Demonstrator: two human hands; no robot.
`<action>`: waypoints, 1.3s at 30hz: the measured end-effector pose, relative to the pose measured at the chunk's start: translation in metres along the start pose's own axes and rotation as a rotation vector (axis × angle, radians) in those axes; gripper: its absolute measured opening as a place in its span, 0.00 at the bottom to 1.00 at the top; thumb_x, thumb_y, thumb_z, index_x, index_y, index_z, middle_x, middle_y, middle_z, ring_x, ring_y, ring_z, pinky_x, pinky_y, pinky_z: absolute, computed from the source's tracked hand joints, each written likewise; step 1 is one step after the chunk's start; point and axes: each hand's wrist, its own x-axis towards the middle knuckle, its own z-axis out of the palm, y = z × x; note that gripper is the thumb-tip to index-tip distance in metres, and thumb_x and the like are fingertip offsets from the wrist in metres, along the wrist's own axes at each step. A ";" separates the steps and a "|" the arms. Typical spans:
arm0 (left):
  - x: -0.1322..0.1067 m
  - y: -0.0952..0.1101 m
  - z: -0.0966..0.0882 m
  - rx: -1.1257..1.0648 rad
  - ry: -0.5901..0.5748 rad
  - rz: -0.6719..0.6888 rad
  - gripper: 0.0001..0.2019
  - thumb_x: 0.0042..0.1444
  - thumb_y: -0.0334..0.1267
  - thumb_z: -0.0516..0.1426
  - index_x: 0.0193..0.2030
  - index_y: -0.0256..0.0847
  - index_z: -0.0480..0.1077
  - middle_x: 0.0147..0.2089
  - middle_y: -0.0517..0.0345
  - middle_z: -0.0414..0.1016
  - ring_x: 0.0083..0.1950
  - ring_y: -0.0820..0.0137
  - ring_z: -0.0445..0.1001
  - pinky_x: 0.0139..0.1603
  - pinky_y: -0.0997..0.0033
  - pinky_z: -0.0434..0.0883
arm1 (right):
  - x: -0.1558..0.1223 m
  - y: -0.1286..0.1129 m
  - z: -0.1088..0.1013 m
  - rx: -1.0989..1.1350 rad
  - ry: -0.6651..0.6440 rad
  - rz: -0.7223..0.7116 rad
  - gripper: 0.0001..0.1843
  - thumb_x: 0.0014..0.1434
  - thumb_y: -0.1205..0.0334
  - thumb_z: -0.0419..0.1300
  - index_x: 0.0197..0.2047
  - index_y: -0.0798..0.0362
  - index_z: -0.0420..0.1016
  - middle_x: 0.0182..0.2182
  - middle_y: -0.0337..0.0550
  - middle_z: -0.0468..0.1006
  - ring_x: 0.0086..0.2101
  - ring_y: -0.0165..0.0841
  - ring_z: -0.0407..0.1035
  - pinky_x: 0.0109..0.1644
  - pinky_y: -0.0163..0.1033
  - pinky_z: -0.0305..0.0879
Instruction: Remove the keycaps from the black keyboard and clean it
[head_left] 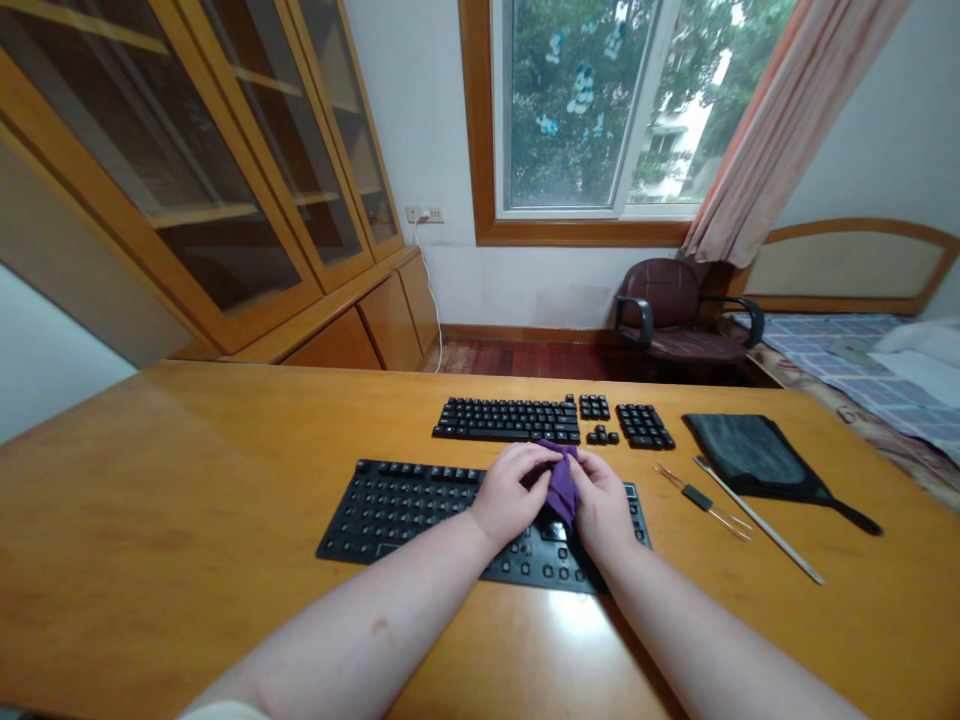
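Note:
Between my two hands is a bunched purple cloth [562,492], pinched from both sides above a black keyboard base [409,510]. My left hand [511,492] has its fingers closed on the cloth's left part. On the other side, my right hand [602,505] grips its right edge with thumb and fingers. Most of the base's keycaps are off, and bare switch posts show; a row of keys remains along its top edge. Whatever the cloth may wrap is hidden. Behind the base, loose black keycaps [510,418] lie grouped in keyboard order, with a number-pad block [645,426] at right.
On the right of the wooden desk [187,480] lie a wire keycap puller [701,498], a thin pale stick [761,522] and a dark pouch [757,455] with a strap. An office chair [664,310] stands beyond the desk, and a glass-door cabinet [225,200] is at left.

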 end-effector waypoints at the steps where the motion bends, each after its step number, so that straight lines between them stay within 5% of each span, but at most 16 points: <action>1: 0.000 0.000 0.000 0.002 -0.003 0.002 0.12 0.53 0.27 0.56 0.43 0.42 0.72 0.43 0.56 0.76 0.47 0.69 0.72 0.51 0.66 0.69 | 0.000 0.001 0.000 -0.001 -0.001 0.000 0.14 0.52 0.52 0.63 0.37 0.52 0.78 0.34 0.44 0.80 0.36 0.37 0.72 0.44 0.42 0.66; 15: 0.003 -0.006 -0.003 -0.068 0.262 -0.125 0.12 0.55 0.29 0.54 0.45 0.42 0.72 0.45 0.53 0.70 0.48 0.68 0.70 0.52 0.63 0.69 | -0.006 -0.006 0.002 0.025 0.032 0.024 0.12 0.53 0.53 0.61 0.36 0.53 0.77 0.33 0.44 0.80 0.36 0.39 0.73 0.46 0.44 0.67; 27: 0.002 -0.006 -0.001 -0.209 0.203 -0.123 0.09 0.55 0.32 0.56 0.43 0.41 0.72 0.46 0.51 0.71 0.50 0.66 0.70 0.54 0.61 0.69 | -0.005 -0.001 0.000 0.018 0.028 0.034 0.13 0.50 0.51 0.64 0.33 0.53 0.77 0.30 0.41 0.79 0.31 0.36 0.71 0.40 0.40 0.66; 34: 0.000 -0.013 0.008 -0.370 0.240 -0.251 0.19 0.54 0.32 0.57 0.54 0.40 0.65 0.48 0.49 0.73 0.51 0.67 0.73 0.55 0.61 0.69 | -0.005 -0.001 0.001 0.013 0.030 0.033 0.13 0.51 0.52 0.63 0.33 0.53 0.77 0.30 0.41 0.79 0.33 0.36 0.71 0.41 0.41 0.66; 39: 0.000 -0.011 0.005 -0.292 0.211 -0.246 0.17 0.55 0.32 0.56 0.52 0.41 0.66 0.50 0.50 0.73 0.52 0.67 0.72 0.57 0.59 0.68 | -0.006 -0.004 0.001 -0.017 0.036 0.026 0.13 0.50 0.51 0.63 0.33 0.53 0.77 0.30 0.42 0.79 0.33 0.37 0.71 0.41 0.41 0.67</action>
